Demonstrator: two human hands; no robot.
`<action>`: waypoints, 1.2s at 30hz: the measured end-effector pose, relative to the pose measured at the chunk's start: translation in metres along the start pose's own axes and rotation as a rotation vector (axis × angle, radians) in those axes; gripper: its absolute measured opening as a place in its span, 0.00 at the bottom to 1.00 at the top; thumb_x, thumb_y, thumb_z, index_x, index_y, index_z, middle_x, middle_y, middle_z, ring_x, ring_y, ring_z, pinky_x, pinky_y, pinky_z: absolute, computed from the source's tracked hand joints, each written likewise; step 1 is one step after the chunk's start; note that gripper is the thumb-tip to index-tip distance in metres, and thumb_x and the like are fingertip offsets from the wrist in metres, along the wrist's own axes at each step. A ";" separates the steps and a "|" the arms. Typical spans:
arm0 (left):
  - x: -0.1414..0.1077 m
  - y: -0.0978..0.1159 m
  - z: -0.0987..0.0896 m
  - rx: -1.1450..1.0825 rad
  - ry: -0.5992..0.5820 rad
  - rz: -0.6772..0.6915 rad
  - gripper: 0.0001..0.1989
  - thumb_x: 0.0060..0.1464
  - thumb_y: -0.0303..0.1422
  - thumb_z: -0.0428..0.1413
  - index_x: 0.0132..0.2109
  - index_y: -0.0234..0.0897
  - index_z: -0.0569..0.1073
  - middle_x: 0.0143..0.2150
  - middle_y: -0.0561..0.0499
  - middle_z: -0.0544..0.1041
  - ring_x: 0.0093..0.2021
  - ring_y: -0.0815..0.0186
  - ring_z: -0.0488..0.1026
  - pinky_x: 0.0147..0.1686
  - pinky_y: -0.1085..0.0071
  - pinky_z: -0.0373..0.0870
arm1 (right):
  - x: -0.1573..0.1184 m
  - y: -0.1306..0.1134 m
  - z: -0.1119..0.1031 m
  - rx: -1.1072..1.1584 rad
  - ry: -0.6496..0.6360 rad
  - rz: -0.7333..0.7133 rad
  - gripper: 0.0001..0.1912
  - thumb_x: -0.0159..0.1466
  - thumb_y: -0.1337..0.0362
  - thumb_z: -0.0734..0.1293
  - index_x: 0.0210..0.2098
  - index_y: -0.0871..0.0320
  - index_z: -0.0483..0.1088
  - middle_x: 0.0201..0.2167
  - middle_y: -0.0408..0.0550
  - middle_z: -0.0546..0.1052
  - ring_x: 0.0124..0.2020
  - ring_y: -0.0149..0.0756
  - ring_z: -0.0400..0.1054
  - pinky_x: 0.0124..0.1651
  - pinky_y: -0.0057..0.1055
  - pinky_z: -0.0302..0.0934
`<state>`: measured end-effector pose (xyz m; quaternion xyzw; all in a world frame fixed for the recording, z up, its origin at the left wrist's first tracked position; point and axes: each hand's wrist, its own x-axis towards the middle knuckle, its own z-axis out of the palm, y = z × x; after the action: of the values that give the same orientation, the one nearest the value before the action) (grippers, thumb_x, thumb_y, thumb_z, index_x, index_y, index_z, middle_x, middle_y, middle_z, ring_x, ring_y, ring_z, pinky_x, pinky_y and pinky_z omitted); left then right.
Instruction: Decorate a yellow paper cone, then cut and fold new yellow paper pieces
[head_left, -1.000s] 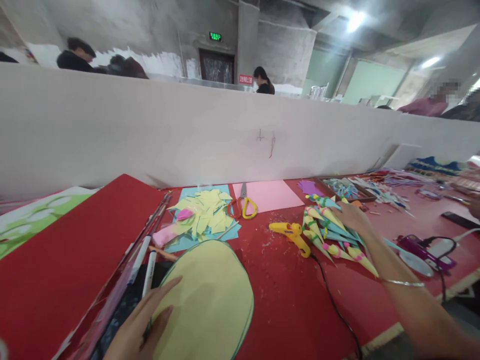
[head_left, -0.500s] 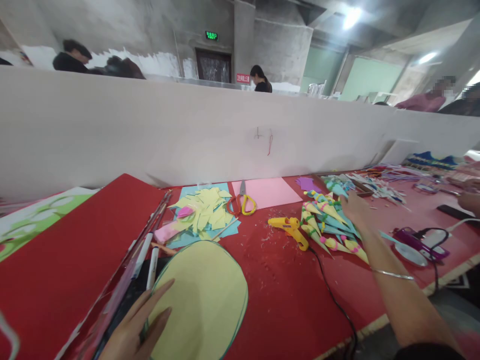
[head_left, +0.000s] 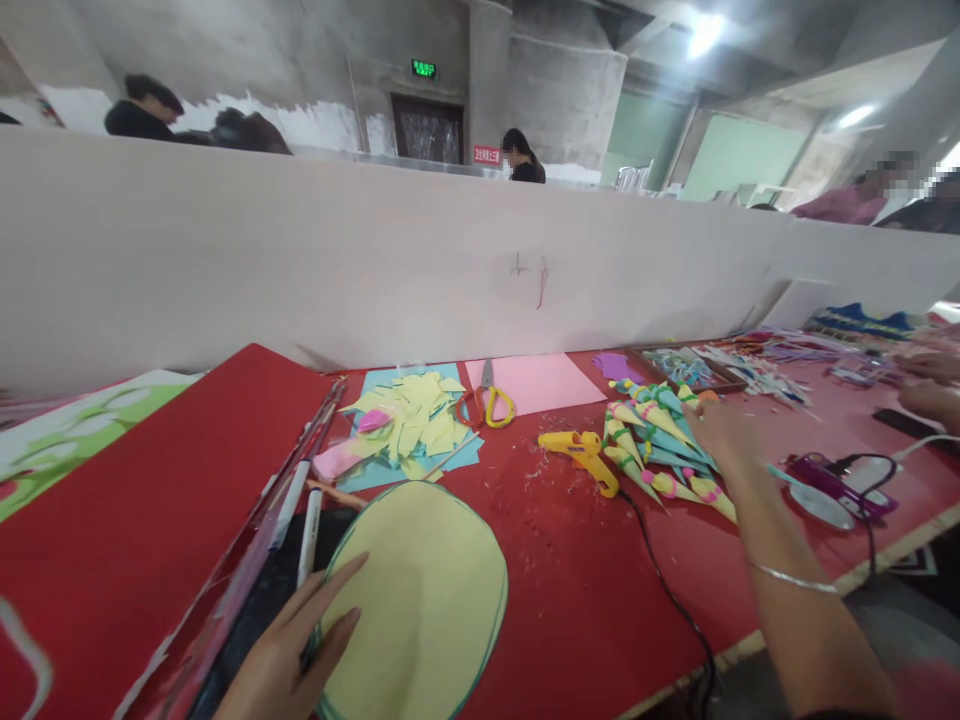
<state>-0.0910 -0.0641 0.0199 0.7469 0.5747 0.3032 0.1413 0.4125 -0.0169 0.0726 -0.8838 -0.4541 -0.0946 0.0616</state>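
Observation:
My left hand (head_left: 311,630) holds the left edge of a yellow paper oval (head_left: 424,590) with a green outline. Two of its fingers lie spread over the top; the others are hidden. At the right, my right hand (head_left: 712,430) reaches to the far side of a pile of rolled paper cones (head_left: 664,440), yellow and light blue with green and pink trim. Its fingers are blurred, and whether they grip a cone does not show. Beside the pile lies a yellow hot glue gun (head_left: 581,455), its black cord trailing toward the front edge.
Scissors (head_left: 486,400) and yellow paper scraps (head_left: 420,415) lie at the back, near a pink sheet (head_left: 536,383). White markers (head_left: 309,535) are left of the oval. A co-worker's hands (head_left: 930,385) are at far right, behind a purple device (head_left: 844,485). A white partition (head_left: 375,260) borders the table.
The oval and my left hand have shifted slightly right. My right hand stays over the pile's far end; a light blue cone near its fingertips no longer sticks up there.

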 end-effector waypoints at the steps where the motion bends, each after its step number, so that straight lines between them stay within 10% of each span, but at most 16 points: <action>1: -0.002 0.002 0.002 -0.023 -0.013 -0.014 0.19 0.48 0.45 0.52 0.46 0.46 0.75 0.47 0.52 0.77 0.50 0.59 0.72 0.47 0.70 0.69 | -0.011 -0.005 -0.009 0.014 0.038 -0.005 0.22 0.65 0.58 0.50 0.41 0.64 0.69 0.38 0.64 0.74 0.41 0.53 0.69 0.38 0.41 0.61; 5: -0.009 0.014 0.012 -0.144 -0.052 -0.091 0.21 0.50 0.39 0.51 0.52 0.43 0.71 0.54 0.51 0.72 0.54 0.61 0.68 0.51 0.70 0.64 | -0.078 -0.040 -0.038 0.295 0.361 -0.282 0.18 0.65 0.57 0.50 0.43 0.59 0.66 0.38 0.58 0.73 0.44 0.48 0.66 0.46 0.40 0.58; 10: -0.014 0.029 0.022 -0.338 -0.125 -0.181 0.25 0.50 0.39 0.52 0.56 0.39 0.66 0.59 0.48 0.66 0.58 0.58 0.62 0.56 0.62 0.58 | -0.170 -0.093 -0.031 0.615 -0.235 -1.270 0.38 0.55 0.46 0.64 0.60 0.51 0.50 0.58 0.49 0.62 0.59 0.42 0.54 0.59 0.35 0.50; 12: -0.016 0.033 0.024 -0.397 -0.171 -0.234 0.27 0.50 0.40 0.52 0.57 0.38 0.65 0.60 0.47 0.64 0.59 0.57 0.60 0.56 0.60 0.56 | -0.191 -0.108 -0.013 0.616 -0.346 -1.392 0.40 0.55 0.47 0.65 0.62 0.48 0.46 0.62 0.45 0.55 0.63 0.42 0.46 0.63 0.40 0.40; 17: -0.021 0.031 0.030 -0.427 -0.276 -0.240 0.26 0.52 0.40 0.50 0.58 0.37 0.62 0.60 0.46 0.64 0.59 0.57 0.59 0.57 0.60 0.56 | -0.204 -0.113 0.028 0.509 -0.328 -1.249 0.26 0.61 0.63 0.62 0.59 0.50 0.56 0.60 0.49 0.61 0.61 0.44 0.50 0.63 0.48 0.38; 23: -0.032 0.029 0.029 -0.042 -0.096 0.035 0.26 0.54 0.39 0.50 0.60 0.44 0.59 0.67 0.45 0.48 0.63 0.52 0.51 0.57 0.53 0.56 | -0.195 -0.100 0.039 0.625 -0.077 -1.176 0.18 0.61 0.78 0.56 0.40 0.54 0.72 0.37 0.46 0.77 0.40 0.32 0.69 0.57 0.39 0.50; 29: -0.052 0.051 0.010 0.019 -0.640 0.339 0.46 0.42 0.43 0.61 0.64 0.53 0.45 0.66 0.51 0.51 0.62 0.55 0.53 0.53 0.59 0.63 | -0.194 -0.094 0.020 0.762 -0.361 -1.233 0.11 0.59 0.74 0.61 0.36 0.56 0.72 0.34 0.44 0.76 0.37 0.32 0.68 0.48 0.31 0.56; 32: -0.054 0.056 0.012 0.040 -0.616 0.297 0.33 0.48 0.40 0.58 0.60 0.56 0.55 0.63 0.54 0.60 0.59 0.59 0.60 0.53 0.61 0.65 | -0.196 -0.092 0.009 0.840 -0.569 -1.205 0.06 0.62 0.69 0.62 0.33 0.55 0.71 0.31 0.41 0.76 0.37 0.29 0.68 0.57 0.33 0.47; 36: -0.044 0.048 0.025 0.022 -0.473 0.230 0.18 0.52 0.31 0.52 0.51 0.47 0.69 0.51 0.53 0.74 0.48 0.64 0.72 0.48 0.70 0.69 | -0.197 -0.094 0.012 0.899 -0.643 -0.984 0.11 0.64 0.61 0.59 0.31 0.58 0.71 0.33 0.45 0.75 0.37 0.31 0.68 0.43 0.25 0.59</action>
<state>-0.0455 -0.1168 0.0139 0.8590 0.4402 0.1280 0.2279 0.2253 -0.1160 0.0195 -0.4518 -0.7883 0.3475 0.2318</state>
